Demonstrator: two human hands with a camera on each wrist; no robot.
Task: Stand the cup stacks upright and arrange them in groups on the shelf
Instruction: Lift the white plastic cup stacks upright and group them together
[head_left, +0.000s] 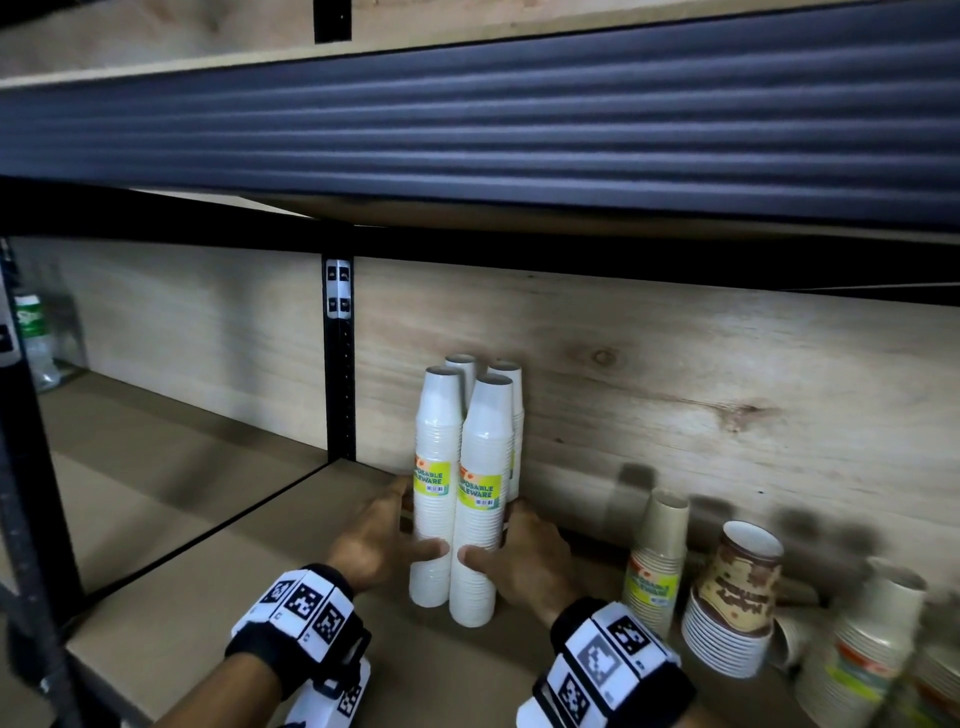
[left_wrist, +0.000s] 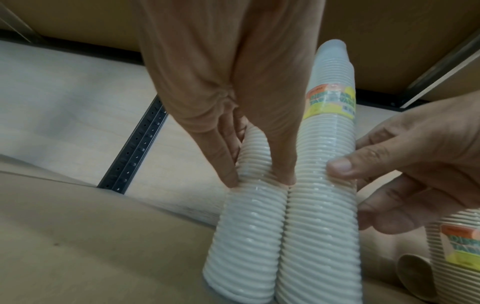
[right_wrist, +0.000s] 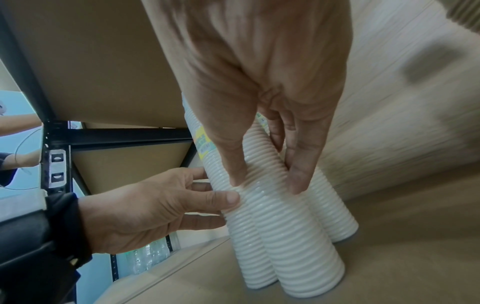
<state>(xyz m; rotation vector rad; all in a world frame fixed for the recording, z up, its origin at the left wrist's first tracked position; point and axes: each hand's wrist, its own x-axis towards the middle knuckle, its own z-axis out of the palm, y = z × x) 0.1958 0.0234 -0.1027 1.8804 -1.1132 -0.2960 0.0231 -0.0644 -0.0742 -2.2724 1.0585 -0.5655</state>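
Observation:
Several white cup stacks with yellow labels stand upright in a tight cluster against the wooden back wall. My left hand (head_left: 400, 525) grips the front-left stack (head_left: 434, 499) low down, thumb in front and fingers behind. My right hand (head_left: 519, 545) grips the front-right stack (head_left: 480, 519) the same way. Two more white stacks (head_left: 511, 395) stand behind them. In the left wrist view my left hand (left_wrist: 257, 176) clasps the left stack (left_wrist: 246, 236), and the right thumb presses the right stack (left_wrist: 324, 205). The right wrist view has my right hand (right_wrist: 267, 181) round the front stack (right_wrist: 298, 246).
To the right, a tan stack (head_left: 657, 561) leans on the wall, beside patterned brown cups (head_left: 732, 597) and further stacks (head_left: 857, 644). A black upright post (head_left: 340, 374) divides the shelf (head_left: 234, 613). A plastic bottle (head_left: 36, 338) stands far left. The upper shelf beam (head_left: 467, 130) hangs low.

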